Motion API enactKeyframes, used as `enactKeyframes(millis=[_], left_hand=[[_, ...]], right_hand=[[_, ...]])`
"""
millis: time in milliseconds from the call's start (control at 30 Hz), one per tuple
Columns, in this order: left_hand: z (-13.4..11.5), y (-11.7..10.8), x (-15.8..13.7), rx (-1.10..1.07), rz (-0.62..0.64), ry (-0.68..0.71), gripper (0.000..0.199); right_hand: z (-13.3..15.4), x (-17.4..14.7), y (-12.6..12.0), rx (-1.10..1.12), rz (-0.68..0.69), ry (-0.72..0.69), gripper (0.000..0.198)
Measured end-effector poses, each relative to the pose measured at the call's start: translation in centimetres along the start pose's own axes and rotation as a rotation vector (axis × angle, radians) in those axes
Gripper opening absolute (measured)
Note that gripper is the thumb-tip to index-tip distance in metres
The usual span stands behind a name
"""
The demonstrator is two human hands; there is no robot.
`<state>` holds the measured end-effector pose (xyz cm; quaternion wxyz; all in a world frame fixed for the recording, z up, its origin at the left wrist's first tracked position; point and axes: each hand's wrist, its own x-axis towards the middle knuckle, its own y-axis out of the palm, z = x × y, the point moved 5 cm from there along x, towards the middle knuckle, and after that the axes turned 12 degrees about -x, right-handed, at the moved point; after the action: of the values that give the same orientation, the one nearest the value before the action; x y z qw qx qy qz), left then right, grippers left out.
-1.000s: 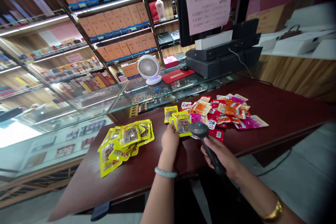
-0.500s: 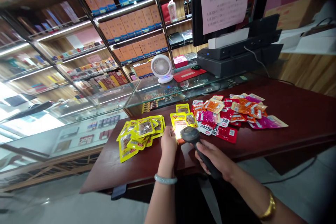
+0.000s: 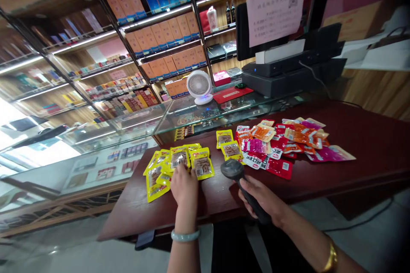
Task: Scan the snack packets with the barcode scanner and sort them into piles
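Observation:
My right hand (image 3: 261, 196) is wrapped around the handle of a dark barcode scanner (image 3: 233, 169), its head pointing away over the tabletop. At the near side of a pile of yellow snack packets (image 3: 156, 175), my left hand (image 3: 184, 183) has its fingers curled down. The thumb overlaps the left edge of a yellow snack packet (image 3: 202, 165) at the pile's right side; the exact grip is partly hidden. Two more yellow packets (image 3: 232, 150) lie apart, farther right. Beside them is a mixed heap of red, orange and purple snack packets (image 3: 278, 168).
The dark red table (image 3: 211, 198) carries all the packets. Behind it stands a glass counter (image 3: 179, 113) with a small white fan (image 3: 199, 85), a red mat (image 3: 229, 95) and a black cash-register unit (image 3: 272, 81). Stocked shelves fill the back wall.
My left hand has moved left from in front of the scanner to the yellow pile, with a yellow packet now at the pile's right edge. The scanner stays nearly where it was; its light on the packet is gone.

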<state>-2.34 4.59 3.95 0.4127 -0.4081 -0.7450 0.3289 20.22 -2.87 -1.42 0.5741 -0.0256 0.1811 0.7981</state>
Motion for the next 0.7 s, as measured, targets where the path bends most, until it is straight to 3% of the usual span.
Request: enactKeyframes(millis=[67,167,333,500,700], left_hand=[[-1.9,0.9,-0.4,-0.072,0.048,0.069,0.024],[-5.1,3.7,-0.9,-0.209,0.266,0.133,0.027],[-8.8,8.9,-0.3,-0.295,0.524,0.081,0.037],[-10.1,11.1,0.6,-0.288,0.551,0.029,0.041],[-9.0,9.1,-1.2,-0.312,0.489,0.097,0.026]], right_hand=[[0.0,-0.1,-0.9,0.016,-0.032,-0.01,0.043],[0.2,-0.4,-2.4,0.05,-0.103,-0.03,0.042],[0.6,-1.0,-4.5,0.075,-0.213,-0.063,0.046],[0.6,-1.2,-5.5,0.077,-0.247,-0.069,0.044],[1.2,-0.3,-6.0,0.101,-0.254,-0.107,0.042]])
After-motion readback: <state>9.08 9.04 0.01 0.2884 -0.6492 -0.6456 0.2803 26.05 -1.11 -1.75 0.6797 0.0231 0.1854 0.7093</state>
